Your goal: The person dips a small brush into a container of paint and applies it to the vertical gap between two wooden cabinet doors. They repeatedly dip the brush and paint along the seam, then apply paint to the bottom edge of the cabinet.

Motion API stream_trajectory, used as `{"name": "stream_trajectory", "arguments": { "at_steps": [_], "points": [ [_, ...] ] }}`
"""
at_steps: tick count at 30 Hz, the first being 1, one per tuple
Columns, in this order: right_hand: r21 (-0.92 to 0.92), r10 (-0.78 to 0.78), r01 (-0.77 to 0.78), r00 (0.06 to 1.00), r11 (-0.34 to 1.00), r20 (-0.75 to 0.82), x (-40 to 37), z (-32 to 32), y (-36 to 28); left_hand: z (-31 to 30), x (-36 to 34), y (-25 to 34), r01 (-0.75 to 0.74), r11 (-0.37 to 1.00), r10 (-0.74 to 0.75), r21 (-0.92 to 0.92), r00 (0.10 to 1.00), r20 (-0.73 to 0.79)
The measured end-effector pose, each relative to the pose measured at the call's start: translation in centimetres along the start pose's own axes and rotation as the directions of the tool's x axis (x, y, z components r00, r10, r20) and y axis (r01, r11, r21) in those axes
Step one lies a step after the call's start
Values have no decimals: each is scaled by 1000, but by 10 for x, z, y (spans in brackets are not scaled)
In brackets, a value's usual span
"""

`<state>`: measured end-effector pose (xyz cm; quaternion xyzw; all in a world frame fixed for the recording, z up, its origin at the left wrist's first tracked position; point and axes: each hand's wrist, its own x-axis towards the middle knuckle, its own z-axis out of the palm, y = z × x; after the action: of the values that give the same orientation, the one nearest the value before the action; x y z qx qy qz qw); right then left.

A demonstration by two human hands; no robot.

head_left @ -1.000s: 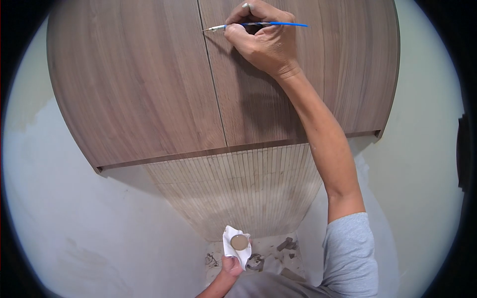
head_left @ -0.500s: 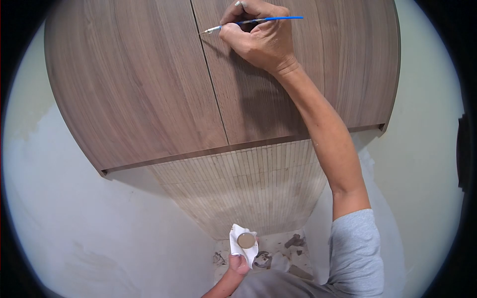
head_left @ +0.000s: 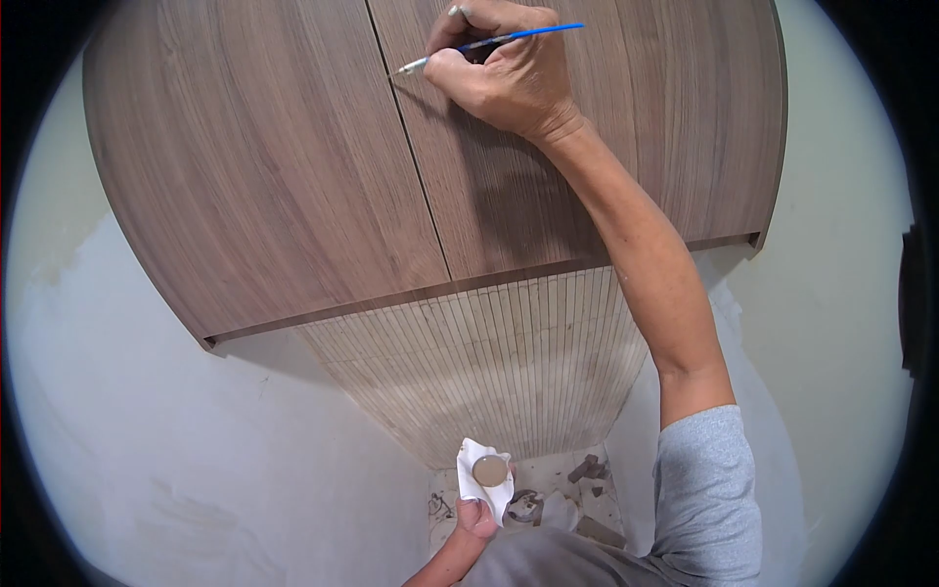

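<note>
My right hand pinches a thin paintbrush with a blue handle. The brush tip meets the edge of the dark seam between two wood-grain cabinet doors. Low down and close to my body, my left hand is closed around a white cloth or paper. Set in that white wrap is a small round container of brownish-grey paint. The fingers behind the wrap are mostly hidden.
Below the cabinet is a wall of narrow beige tiles. Pale plastered walls stand on both sides. Scraps and debris lie on the floor beyond my left hand.
My right hand and the brush have shifted slightly down along the seam, with the brush tilting a little more. My left hand still holds the wrapped container.
</note>
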<state>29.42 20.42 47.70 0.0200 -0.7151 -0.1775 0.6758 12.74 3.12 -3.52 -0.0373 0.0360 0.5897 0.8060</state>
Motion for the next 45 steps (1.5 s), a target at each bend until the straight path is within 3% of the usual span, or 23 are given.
{"name": "stream_trajectory", "arguments": {
  "at_steps": [9,15,18,24,27,33,41,45],
  "points": [
    [70,99,-98,995,993,-6,-2,2,1,-3,0,1,0,1000,0,9,1000,22],
    [-11,-18,19,999,1000,31,-3,0,4,-3,0,1,-11,1000,11,-3,1000,0],
    [81,74,-73,997,994,-9,-4,0,2,0,-1,0,-13,1000,13,-24,1000,9],
    [-9,53,-53,998,999,-37,-2,3,-3,-4,0,1,-23,1000,23,-15,1000,-5],
    [67,79,-79,997,995,1,-3,5,-2,-7,0,4,-1,1000,1,-1,999,52],
    [35,-5,4,1000,999,24,-3,4,3,-2,-1,4,48,998,-46,-34,997,69],
    [85,54,-53,999,995,-8,-27,-2,-1,14,-1,0,-32,999,32,-20,999,-8],
    [227,122,-134,990,965,65,-66,-11,-8,13,-5,-2,-26,999,29,-21,986,167]
  ]
}}
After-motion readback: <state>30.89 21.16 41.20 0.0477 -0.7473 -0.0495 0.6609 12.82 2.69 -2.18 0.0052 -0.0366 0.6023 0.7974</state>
